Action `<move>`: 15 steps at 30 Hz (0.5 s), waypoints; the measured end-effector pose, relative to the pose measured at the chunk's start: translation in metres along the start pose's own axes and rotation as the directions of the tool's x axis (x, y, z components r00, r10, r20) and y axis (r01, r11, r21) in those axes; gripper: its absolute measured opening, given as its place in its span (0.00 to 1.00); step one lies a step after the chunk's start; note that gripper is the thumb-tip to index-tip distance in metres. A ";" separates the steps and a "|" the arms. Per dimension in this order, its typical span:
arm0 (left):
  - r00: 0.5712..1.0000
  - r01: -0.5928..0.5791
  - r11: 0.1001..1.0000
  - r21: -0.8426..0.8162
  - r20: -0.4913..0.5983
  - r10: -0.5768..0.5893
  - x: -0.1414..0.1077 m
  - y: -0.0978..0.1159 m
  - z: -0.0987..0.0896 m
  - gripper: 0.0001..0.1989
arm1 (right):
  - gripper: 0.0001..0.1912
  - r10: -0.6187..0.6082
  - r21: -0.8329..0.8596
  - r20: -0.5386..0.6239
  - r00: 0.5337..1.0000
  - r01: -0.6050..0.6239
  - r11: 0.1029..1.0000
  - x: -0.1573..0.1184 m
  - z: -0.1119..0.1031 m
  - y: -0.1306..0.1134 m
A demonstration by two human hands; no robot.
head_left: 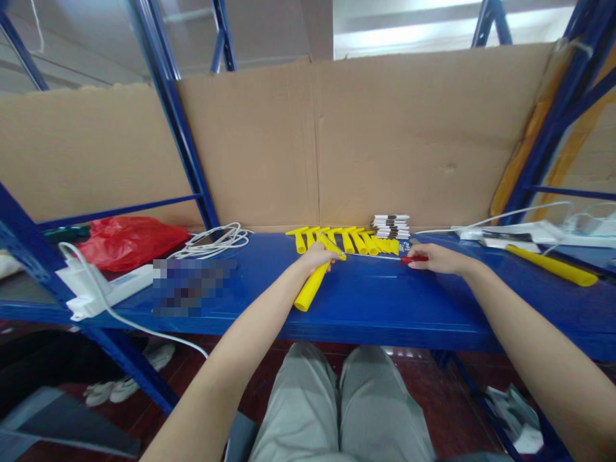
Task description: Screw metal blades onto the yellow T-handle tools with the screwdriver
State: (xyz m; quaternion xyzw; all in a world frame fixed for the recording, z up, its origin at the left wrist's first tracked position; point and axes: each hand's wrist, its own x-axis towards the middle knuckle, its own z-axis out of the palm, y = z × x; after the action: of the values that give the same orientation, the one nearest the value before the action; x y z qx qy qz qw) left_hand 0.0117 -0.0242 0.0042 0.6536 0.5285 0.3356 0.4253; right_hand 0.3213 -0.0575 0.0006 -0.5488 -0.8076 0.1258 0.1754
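My left hand [316, 256] is closed around a yellow T-shaped piece with a tubular handle [310, 290], tilted over the blue shelf. In my right hand [439, 258] is a screwdriver [410, 259] with a red handle, gripped by its end. Its long thin shaft points left and reaches the head of the yellow piece, close to my left fingers. Whether the tip sits in a screw is too small to tell. Just behind lies a row of several similar yellow T-shaped pieces [347, 241]. A stack of white-and-dark items [391, 226] stands at the row's right end.
The blue shelf [385, 301] is backed by cardboard [409, 141]. To the left are a red plastic bag [132, 242], coiled white cable [216, 240] and a white power strip [122, 287]. A long yellow tube [553, 264] lies at right, near more white strips and wires.
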 end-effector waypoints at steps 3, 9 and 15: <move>1.000 -0.001 1.000 -0.011 0.003 0.001 0.001 -0.001 0.000 0.09 | 0.31 0.006 0.004 0.002 1.000 -0.006 1.000 0.000 0.000 0.001; 1.000 0.027 0.999 -0.030 -0.002 -0.027 0.002 -0.001 0.000 0.07 | 0.30 0.004 0.013 0.002 1.000 -0.004 1.000 0.001 0.000 0.000; 0.999 0.048 0.996 -0.079 -0.019 -0.049 0.003 0.000 0.000 0.04 | 0.28 0.001 0.012 0.006 1.000 -0.001 1.000 0.000 -0.001 -0.003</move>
State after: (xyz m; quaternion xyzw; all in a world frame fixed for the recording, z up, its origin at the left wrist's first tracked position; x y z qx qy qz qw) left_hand 0.0122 -0.0217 0.0037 0.6197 0.5350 0.3527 0.4531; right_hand 0.3197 -0.0589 0.0023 -0.5479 -0.8070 0.1327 0.1761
